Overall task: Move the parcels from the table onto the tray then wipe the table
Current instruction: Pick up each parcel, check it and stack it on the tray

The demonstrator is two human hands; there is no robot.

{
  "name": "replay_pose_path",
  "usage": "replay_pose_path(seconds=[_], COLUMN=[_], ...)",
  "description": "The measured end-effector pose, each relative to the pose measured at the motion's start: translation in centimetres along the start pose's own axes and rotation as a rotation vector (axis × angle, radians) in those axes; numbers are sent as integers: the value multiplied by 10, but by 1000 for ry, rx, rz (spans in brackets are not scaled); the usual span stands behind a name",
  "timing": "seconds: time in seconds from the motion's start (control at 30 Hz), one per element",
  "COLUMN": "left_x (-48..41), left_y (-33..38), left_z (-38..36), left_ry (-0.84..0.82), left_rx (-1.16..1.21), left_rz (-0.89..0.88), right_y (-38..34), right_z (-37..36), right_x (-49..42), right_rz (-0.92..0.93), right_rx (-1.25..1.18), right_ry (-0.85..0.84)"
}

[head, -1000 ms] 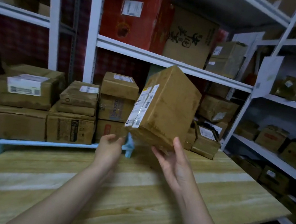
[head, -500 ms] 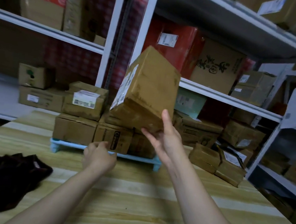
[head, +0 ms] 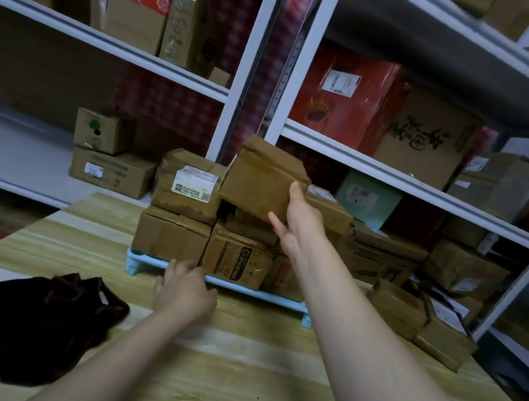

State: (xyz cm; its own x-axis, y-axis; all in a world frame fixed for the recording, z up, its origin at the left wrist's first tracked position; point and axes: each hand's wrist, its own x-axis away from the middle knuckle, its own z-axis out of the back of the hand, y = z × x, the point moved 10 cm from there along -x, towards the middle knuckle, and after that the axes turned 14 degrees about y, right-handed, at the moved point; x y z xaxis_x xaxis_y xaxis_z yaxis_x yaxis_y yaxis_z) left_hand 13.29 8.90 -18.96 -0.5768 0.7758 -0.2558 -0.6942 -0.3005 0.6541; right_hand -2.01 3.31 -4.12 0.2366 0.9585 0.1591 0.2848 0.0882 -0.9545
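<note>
A light blue tray (head: pixel 261 292) on the wooden table (head: pixel 234 364) carries a stack of several brown parcels. My right hand (head: pixel 301 218) holds a brown cardboard parcel (head: pixel 258 186) by its lower right corner, thumb on its front face. The parcel is tilted and sits at the top of the stack, against a labelled parcel (head: pixel 187 187). My left hand (head: pixel 185 291) hangs relaxed and empty just in front of the tray's edge, fingertips near the bottom boxes. A black cloth (head: pixel 42 322) lies crumpled on the table at the left.
More loose parcels (head: pixel 400 305) (head: pixel 444 328) sit on the table to the right of the tray. White metal shelving (head: pixel 394 175) full of boxes stands close behind and to the right. The table's right edge runs past the loose parcels.
My right hand has carried the parcel forward and down onto the top of the tray's stack. My left hand let go of it earlier and has moved toward the tray's front edge.
</note>
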Motion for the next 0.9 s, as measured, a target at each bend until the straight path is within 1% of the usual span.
replay_pose_path(seconds=[0.1,0.23,0.4,0.63,0.77,0.8,0.9], left_x=[-2,-2,-4,-7,-8,-8,-10], left_y=[-6,-10,-10,-12,-14,-15,-14], left_z=[-1,-4,-2,-1,-1,-1,-1], left_ry=[5,19,26,21,29,32,38], left_rx=[-21,8,-87,-93,-108,-113,-142], left_rz=[0,7,2,35,43,46,47], right_y=[7,13,12,7,5,0,-23], right_z=[3,15,15,18,20,18,5], right_x=[-10,-29,-48,-51,-40,-34,-3], right_rz=[117,261,315,423,460,517,829], right_rx=[129,354,303,246,296,338,445], right_ry=[51,254,332,469,494,507,519])
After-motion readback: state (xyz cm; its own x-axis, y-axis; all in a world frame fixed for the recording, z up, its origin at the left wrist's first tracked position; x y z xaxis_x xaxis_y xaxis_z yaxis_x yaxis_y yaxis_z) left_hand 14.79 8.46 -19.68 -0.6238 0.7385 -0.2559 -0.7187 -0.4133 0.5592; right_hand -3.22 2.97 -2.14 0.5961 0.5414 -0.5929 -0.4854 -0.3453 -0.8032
